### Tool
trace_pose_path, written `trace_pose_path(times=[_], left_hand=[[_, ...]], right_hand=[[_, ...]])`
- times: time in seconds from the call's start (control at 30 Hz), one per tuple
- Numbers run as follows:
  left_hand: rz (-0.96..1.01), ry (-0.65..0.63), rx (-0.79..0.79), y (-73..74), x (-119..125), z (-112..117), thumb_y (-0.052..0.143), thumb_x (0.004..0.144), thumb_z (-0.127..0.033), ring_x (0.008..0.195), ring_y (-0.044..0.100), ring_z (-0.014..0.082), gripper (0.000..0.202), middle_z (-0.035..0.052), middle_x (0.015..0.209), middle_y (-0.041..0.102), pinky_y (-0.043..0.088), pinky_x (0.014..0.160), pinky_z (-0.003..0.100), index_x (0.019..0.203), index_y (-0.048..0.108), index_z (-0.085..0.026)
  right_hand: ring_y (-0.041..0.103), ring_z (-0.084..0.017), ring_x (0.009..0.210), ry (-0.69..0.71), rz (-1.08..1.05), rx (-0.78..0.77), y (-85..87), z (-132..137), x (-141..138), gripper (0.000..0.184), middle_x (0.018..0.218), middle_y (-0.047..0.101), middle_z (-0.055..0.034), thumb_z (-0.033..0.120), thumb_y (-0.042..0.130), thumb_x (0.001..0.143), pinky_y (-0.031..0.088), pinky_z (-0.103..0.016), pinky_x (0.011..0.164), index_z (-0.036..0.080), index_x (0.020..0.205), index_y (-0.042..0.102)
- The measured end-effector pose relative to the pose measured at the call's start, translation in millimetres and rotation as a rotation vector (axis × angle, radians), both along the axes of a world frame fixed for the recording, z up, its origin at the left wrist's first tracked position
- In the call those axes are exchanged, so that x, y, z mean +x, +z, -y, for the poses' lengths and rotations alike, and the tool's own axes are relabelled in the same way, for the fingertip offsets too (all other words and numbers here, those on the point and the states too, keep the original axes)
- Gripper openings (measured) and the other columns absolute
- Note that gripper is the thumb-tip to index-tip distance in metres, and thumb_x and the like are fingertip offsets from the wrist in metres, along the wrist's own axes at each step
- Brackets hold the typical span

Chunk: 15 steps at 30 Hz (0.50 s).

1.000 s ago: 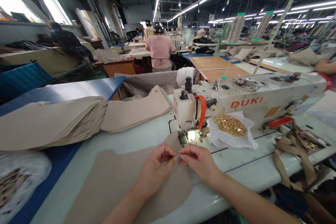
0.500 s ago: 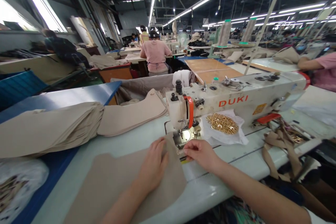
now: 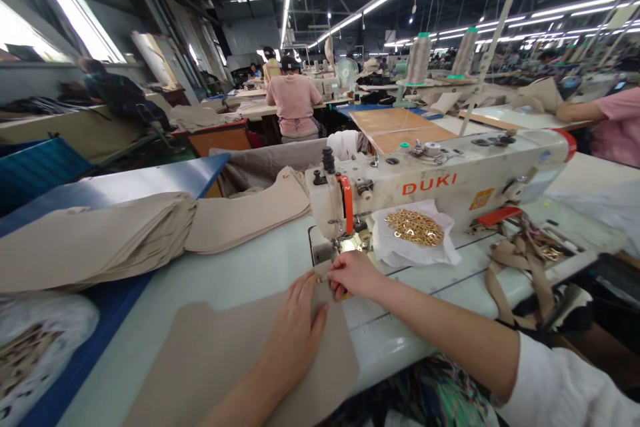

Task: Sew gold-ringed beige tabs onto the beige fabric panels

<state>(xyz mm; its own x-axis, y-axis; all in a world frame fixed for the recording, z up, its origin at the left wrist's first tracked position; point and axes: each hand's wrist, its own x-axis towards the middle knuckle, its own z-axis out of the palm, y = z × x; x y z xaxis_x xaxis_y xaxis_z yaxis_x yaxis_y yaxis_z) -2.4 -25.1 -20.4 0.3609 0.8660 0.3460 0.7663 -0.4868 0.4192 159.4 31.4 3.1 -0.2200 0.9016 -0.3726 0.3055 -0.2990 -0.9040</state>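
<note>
A cut beige fabric panel (image 3: 220,347) lies on the sewing machine's table. My left hand (image 3: 295,320) rests flat on it, fingers stretched toward the panel's far edge and thumb apart. Close beside those fingertips, my right hand (image 3: 350,275) is closed in a pinch at the panel's far corner. A small glinting piece shows between the two hands; what the right fingers hold is mostly hidden. Just beyond them stands the sewing machine (image 3: 430,177), its lit needle area (image 3: 350,243) partly covered by my right hand.
Gold-coloured metal rings (image 3: 414,227) lie on white paper (image 3: 450,255) by the machine arm. Stacked beige panels (image 3: 100,233) sit at left, above a plastic bag (image 3: 80,320) of small pieces. Beige straps (image 3: 500,280) hang at right. A co-worker in pink (image 3: 294,103) sits ahead.
My right hand has moved left from beside the needle area to the panel's corner, next to my left fingertips. The left hand stays on the panel, its thumb now spread wider.
</note>
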Motion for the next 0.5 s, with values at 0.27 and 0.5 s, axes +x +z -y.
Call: trace_pose_path(times=[0.27,0.5], left_hand=[[-0.017,-0.096,0.166,18.2,9.9,-23.8,0.045,0.087,-0.019,0.087,0.058,0.0229,0.017,0.0078,0.089,0.065,0.052,0.080,0.040,0.087,0.061,-0.019],[-0.197,-0.168,0.249,16.6,16.6,-35.2,0.040,0.086,-0.012,0.075,0.056,0.0200,0.025,0.0050,0.073,0.062,0.050,0.071,0.034,0.070,0.058,-0.020]], right_hand=[[0.058,-0.013,0.036,0.039,0.098,-0.011,-0.8,-7.3,0.4,0.025,0.044,0.059,0.0028,0.006,0.055,0.068,0.045,-0.022,0.040,0.019,0.046,0.054],[0.058,-0.013,0.036,0.089,0.148,-0.020,3.9,-10.0,1.6,0.026,0.044,0.060,0.0015,0.007,0.055,0.069,0.048,-0.023,0.041,0.018,0.045,0.053]])
